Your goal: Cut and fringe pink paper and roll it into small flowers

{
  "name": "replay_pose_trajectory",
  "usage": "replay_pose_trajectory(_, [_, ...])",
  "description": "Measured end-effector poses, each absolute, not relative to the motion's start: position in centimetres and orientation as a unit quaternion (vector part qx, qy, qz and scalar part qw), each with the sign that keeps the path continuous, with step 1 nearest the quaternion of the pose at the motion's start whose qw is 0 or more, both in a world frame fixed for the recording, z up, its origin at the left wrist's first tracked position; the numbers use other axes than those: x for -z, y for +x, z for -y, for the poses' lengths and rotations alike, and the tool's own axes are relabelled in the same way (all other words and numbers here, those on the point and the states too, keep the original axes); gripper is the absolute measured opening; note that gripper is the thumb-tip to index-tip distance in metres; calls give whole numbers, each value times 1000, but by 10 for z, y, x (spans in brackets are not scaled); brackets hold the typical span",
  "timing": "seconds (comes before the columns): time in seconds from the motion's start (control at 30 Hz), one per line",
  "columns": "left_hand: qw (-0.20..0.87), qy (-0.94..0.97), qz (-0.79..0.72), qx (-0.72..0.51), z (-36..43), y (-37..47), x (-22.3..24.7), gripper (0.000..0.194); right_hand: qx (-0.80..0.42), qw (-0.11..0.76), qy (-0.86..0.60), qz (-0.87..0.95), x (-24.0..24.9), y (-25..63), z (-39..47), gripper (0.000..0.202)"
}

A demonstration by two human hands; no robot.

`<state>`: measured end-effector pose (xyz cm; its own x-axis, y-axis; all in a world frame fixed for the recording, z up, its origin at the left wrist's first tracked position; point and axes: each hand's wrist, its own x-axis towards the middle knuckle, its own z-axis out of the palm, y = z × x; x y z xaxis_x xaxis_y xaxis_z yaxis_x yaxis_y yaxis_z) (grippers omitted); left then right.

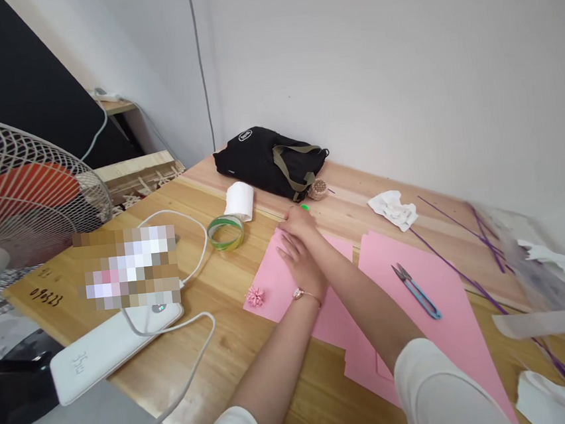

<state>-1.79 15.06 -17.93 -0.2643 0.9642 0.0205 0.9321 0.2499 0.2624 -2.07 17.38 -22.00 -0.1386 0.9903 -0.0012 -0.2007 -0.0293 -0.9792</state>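
Observation:
A sheet of pink paper (274, 283) lies on the wooden table, with a small pink flower-like piece (255, 297) near its left corner. My left hand (301, 260) rests on this sheet, its fingers spread and pointing to the far edge. Crossing over beyond it, my right hand (297, 222) is at the sheet's far corner, fingers bent and partly hidden; what they hold, if anything, cannot be made out. A green object (305, 207) shows just behind the right hand. Blue-handled snips (420, 295) lie on more pink sheets (448, 329) to the right.
Left of my hands are a tape roll (225, 233), a white paper roll (240, 201), a white power bank (111, 355) with cable and a fan (21, 197). A black bag (267, 160) lies by the wall. Crumpled tissues (393, 210) and purple strips (433, 247) are at right.

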Motion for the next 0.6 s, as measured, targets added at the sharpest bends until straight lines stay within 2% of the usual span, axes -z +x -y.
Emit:
replay_pose_trajectory(0.13, [79, 596, -791, -119, -151, -17, 180, 58, -614, 519, -410, 431, 222, -21, -176, 33])
replay_pose_trajectory(0.23, [78, 594, -792, -122, -152, -17, 180, 58, -560, 491, -446, 496, 220, -20, -177, 27])
replay_pose_trajectory(0.37, [72, 595, -791, -126, -152, -17, 182, 58, -429, 392, -506, 637, 207, -19, -197, 18])
replay_pose_trajectory(0.47, [72, 609, -779, -128, -152, -18, 182, 57, -386, 344, -525, 676, 190, -23, -225, 10])
replay_pose_trajectory(0.5, [70, 613, -777, -127, -152, -18, 182, 56, -363, 316, -537, 693, 185, -25, -234, 7])
replay_pose_trajectory(0.53, [68, 616, -775, -126, -151, -18, 182, 55, -313, 251, -555, 728, 180, -26, -241, 8])
replay_pose_trajectory(0.6, [63, 618, -773, -125, -151, -18, 182, 54, -271, 197, -568, 751, 173, -29, -250, 9])
